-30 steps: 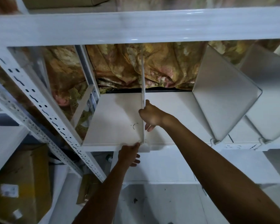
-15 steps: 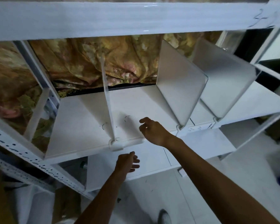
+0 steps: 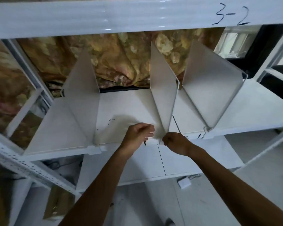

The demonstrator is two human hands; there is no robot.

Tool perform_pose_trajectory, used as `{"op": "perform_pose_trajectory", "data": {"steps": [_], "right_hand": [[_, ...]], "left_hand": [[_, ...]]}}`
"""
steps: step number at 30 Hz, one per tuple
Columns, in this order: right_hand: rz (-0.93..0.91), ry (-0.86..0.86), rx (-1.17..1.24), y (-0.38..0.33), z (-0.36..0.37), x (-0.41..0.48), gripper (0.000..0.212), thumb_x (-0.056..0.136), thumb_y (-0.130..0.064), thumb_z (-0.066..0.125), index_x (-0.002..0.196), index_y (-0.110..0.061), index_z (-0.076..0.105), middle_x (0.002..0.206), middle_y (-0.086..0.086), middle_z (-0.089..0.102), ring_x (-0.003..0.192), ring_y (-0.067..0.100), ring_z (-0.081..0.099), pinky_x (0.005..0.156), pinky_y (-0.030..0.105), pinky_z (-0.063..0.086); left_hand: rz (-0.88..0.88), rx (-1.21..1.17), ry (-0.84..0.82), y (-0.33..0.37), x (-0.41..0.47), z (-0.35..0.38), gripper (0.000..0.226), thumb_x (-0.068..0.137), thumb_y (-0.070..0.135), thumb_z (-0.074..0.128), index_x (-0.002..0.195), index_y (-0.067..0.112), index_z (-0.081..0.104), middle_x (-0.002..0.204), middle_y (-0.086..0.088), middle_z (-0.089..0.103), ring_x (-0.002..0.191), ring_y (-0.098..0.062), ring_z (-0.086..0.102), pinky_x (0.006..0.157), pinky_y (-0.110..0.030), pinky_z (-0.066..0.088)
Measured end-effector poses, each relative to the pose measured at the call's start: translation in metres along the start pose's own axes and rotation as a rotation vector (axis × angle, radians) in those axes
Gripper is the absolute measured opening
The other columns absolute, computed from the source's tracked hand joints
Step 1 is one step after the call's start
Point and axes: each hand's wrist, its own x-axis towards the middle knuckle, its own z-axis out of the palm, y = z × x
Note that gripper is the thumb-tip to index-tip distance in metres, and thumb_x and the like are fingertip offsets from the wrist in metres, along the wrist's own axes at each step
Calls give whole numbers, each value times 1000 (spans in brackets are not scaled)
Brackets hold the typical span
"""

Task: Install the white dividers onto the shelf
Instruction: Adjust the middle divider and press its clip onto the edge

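Now flanking the middle divider, seemingly: both hands.

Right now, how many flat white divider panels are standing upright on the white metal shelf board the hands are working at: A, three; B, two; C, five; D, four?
A: three flat white divider panels stand on the white metal shelf board, the left one, the middle one with the left hand and right hand at its front foot, and the right one.
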Motion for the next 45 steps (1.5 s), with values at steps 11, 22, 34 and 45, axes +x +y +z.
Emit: {"op": "perform_pose_trajectory", "data": {"steps": [11,22,34,45], "right_hand": [[-51,0,-43,41,-25,39,40,91,-37,59,121,-12,53,115,13,68,110,34,62,85,33,44],[-237,51,-112,48,-11,48,30,96,-38,56,99,-8,58,96,13,69,91,34,65,73,34,45],[-228,176,-83,43,3,43,30,100,-40,49,91,-12,48,99,16,67,92,36,64,72,36,43],[-114,200,-53,34,14,43,33,100,-41,42,110,-10,47,98,17,70,93,40,66,75,41,52]], "left_hand": [[472,252,179,129,17,54,38,89,23,74,126,17,64,126,5,66,115,-5,62,92,-18,49],[588,803,129,133,54,58,79,85,39,75,151,21,34,155,0,39,140,-14,38,111,-28,35],[494,909,-4,138,68,79,81,84,10,65,150,18,17,156,-10,24,136,-33,39,90,-26,34],[415,801,-96,138,67,73,75,87,7,58,146,26,16,152,-9,24,75,-21,55,54,-22,32]]}}
